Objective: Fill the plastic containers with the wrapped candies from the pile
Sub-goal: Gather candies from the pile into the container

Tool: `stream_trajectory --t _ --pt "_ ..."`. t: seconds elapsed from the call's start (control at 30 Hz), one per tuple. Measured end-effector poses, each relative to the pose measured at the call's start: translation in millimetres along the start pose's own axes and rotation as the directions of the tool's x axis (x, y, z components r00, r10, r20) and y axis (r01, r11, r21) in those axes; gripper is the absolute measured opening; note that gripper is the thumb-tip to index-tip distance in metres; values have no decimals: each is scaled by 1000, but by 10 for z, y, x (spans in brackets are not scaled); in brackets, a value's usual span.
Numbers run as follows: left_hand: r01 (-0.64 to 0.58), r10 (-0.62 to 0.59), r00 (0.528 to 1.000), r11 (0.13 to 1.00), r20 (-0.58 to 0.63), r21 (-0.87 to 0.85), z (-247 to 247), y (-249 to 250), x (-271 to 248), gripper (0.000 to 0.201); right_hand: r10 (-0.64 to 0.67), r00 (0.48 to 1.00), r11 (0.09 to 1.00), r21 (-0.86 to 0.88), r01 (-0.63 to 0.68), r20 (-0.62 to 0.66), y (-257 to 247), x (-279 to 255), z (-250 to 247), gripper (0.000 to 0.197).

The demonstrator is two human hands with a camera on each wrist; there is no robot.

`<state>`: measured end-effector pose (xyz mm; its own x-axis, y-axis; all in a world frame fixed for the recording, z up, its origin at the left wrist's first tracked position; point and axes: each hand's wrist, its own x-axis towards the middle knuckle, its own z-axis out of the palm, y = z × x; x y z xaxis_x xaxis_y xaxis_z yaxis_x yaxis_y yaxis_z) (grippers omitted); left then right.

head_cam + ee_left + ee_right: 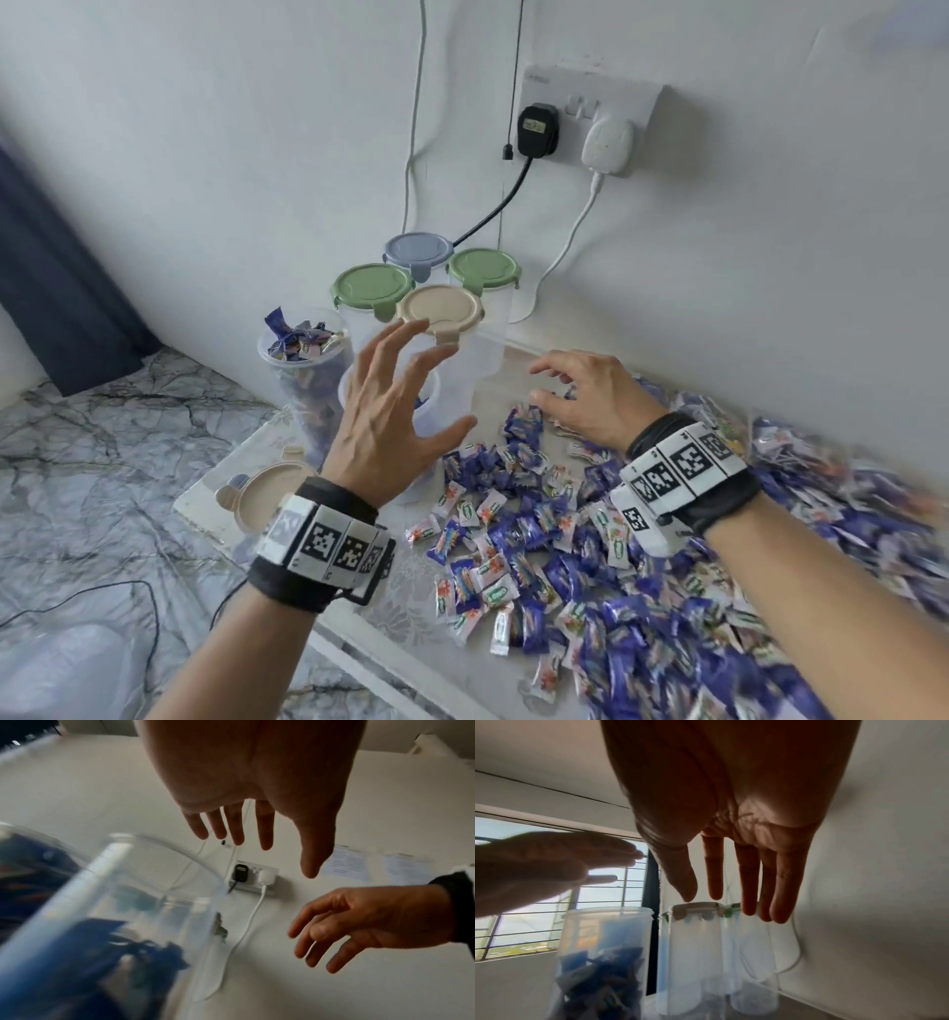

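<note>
Glass-topped table (246, 462) against white wall (257, 128), over marble-patterned floor (102, 462). Wrapped candies (590, 555) reach its right side. Left hand (390, 411) and right hand (590, 395) spread, empty.

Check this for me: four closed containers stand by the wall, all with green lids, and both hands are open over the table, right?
Not quite. Only two of the closed containers have green lids; one lid is blue and one beige, as the head view shows. The rest holds: the left hand and right hand are open over the table.
</note>
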<state>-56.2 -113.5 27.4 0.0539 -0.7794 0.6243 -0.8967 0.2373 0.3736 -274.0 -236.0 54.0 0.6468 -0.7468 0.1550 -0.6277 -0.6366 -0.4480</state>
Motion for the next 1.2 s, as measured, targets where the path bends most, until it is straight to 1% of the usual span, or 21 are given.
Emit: stream_trajectory --t 0.03,0.13,0.2,0.27,0.37,0.47,0.63,0.7,0.83,0.9,1.0,1.1,1.2 --pt "-27 28 999 999 23 -42 58 91 26 62 47 999 999 -16 -47 5 93 -79 -27 32" --pt "-48 71 988 985 135 -167 273 319 90 62 167 986 984 -63 -165 18 366 -335 -84 32" --pt "-72 114 972 977 204 -203 451 432 136 64 230 973 970 -83 -228 24 536 -518 -143 34" --pt "-68 132 952 971 276 -229 648 516 187 67 309 950 946 -113 -303 40 710 -701 -203 39" --pt "-41 136 912 969 386 -244 948 625 283 72 410 911 909 -103 -404 48 976 -945 -282 44" --pt "-16 130 867 972 482 -232 1225 703 380 76 497 865 865 -112 -489 62 1191 -1158 -333 55" --pt "61 52 794 984 605 -164 1634 757 578 72 577 811 812 -171 -558 93 1459 -1332 -336 73" --pt "64 33 744 991 667 -120 1786 752 637 77 598 791 797 -196 -572 125 1525 -1330 -328 81" --pt "12 46 588 998 808 -66 2045 735 698 87 632 747 773 -242 -587 208 1626 -1295 -283 95" --pt "-16 33 523 999 852 -29 2135 742 716 90 650 722 759 -252 -601 236 1687 -1257 -233 101" --pt "-70 23 471 997 882 12 2250 760 723 93 677 687 734 -306 -606 264 1766 -1197 -139 108" --pt "-117 -2 426 991 905 57 2368 764 719 99 699 654 713 -343 -612 289 1813 -1155 -66 107" --pt "-133 -26 391 988 920 84 2458 751 711 100 713 636 700 -360 -617 295 1866 -1125 5 104"
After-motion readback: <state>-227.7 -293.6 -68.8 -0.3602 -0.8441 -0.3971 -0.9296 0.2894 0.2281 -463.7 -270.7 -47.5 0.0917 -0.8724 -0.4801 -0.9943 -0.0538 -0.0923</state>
